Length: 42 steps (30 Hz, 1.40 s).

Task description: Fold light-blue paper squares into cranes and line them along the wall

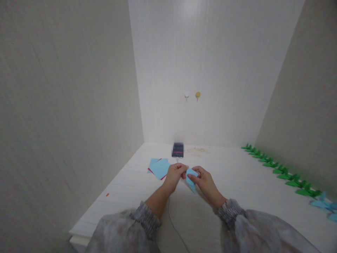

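Note:
Above the middle of the white table, a small folded piece of light blue paper [191, 178] is held between both hands. My right hand [204, 181] pinches it from the right, thumb lying over its front. At its upper left edge, my left hand [176, 175] has its fingers closed against the paper. The left fingertips are partly hidden. Just left of my left hand lie square sheets of light blue paper [160, 168], with red edges showing beneath them.
A phone [178, 150] stands near the back wall, its white cable [172, 221] running toward me. Along the right side sits a row of several green folded paper pieces [281, 172], with blue ones [322, 202] nearer. An orange scrap [107, 194] lies left; two hooks [198, 95] hang on the wall.

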Tool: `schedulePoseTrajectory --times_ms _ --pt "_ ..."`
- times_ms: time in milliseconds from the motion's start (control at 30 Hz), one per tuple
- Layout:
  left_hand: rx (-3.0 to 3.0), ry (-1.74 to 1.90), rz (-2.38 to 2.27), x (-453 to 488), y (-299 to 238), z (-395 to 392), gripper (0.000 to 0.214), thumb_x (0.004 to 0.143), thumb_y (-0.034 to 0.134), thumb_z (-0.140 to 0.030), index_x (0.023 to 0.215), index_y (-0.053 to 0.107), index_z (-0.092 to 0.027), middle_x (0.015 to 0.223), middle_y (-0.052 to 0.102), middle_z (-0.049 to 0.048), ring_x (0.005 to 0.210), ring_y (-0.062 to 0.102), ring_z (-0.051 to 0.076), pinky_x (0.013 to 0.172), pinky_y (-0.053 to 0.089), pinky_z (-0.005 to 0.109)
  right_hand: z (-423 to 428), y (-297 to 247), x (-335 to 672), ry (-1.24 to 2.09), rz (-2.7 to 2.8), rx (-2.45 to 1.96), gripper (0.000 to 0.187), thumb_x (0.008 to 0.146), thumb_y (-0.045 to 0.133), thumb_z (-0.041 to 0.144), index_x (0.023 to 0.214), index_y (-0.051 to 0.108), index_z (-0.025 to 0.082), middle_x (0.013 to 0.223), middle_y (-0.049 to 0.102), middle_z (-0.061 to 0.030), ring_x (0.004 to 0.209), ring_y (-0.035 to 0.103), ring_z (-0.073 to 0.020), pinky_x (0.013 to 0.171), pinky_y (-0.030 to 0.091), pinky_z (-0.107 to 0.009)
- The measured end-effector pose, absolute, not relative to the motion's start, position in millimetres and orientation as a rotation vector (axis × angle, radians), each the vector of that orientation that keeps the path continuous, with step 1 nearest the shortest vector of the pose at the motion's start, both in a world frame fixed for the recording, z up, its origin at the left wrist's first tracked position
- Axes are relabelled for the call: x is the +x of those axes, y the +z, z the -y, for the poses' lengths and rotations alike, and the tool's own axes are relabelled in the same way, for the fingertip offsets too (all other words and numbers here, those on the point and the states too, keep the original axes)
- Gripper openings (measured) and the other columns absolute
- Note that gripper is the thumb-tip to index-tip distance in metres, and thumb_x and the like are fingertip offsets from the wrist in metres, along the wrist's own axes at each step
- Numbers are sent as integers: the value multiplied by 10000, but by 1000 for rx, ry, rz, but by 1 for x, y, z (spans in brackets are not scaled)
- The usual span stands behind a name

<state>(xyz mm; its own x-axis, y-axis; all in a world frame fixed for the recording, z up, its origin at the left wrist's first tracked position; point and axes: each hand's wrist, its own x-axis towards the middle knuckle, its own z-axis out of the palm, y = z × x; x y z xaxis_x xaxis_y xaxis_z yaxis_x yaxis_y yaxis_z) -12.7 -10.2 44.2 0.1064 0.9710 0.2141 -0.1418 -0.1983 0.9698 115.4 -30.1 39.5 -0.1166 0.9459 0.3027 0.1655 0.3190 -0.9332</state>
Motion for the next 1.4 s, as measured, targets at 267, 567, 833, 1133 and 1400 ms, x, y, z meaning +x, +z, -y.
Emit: schedulePoseTrajectory --times_ms 267,567,833,1133,1400 --pt "1241 1264 -873 -13 46 8 336 692 446 -426 575 530 -122 405 461 -24 366 389 65 407 263 201 29 37 116 988 1526 -1023 190 624 570 296 722 478 161 549 477 43 466 423 -81 435 327 -195" --pt "1270 1234 -861 -16 43 7 210 598 587 -310 640 570 -105 415 471 -30 394 400 59 436 293 193 28 38 117 1026 1479 -1039 228 607 583 327 729 479 166 512 474 50 443 426 -84 426 325 -202" --pt "1189 1253 -833 -16 46 6 223 594 601 -324 609 566 -104 457 514 -11 423 439 64 474 346 200 31 41 117 862 1479 -1102 309 646 508 455 764 540 171 500 513 15 468 467 -118 409 331 -215" --pt "1090 1205 -767 -19 45 9 295 529 667 -307 709 618 -79 542 554 16 486 481 68 534 386 208 28 39 120 960 1457 -1025 308 635 549 427 762 582 148 557 566 4 492 493 -117 455 365 -222" --pt "1074 1195 -758 -19 45 9 247 514 678 -285 649 608 -90 512 544 4 472 475 65 520 376 203 29 39 120 954 1465 -1033 286 639 550 418 714 586 144 520 533 18 469 457 -100 454 352 -214"
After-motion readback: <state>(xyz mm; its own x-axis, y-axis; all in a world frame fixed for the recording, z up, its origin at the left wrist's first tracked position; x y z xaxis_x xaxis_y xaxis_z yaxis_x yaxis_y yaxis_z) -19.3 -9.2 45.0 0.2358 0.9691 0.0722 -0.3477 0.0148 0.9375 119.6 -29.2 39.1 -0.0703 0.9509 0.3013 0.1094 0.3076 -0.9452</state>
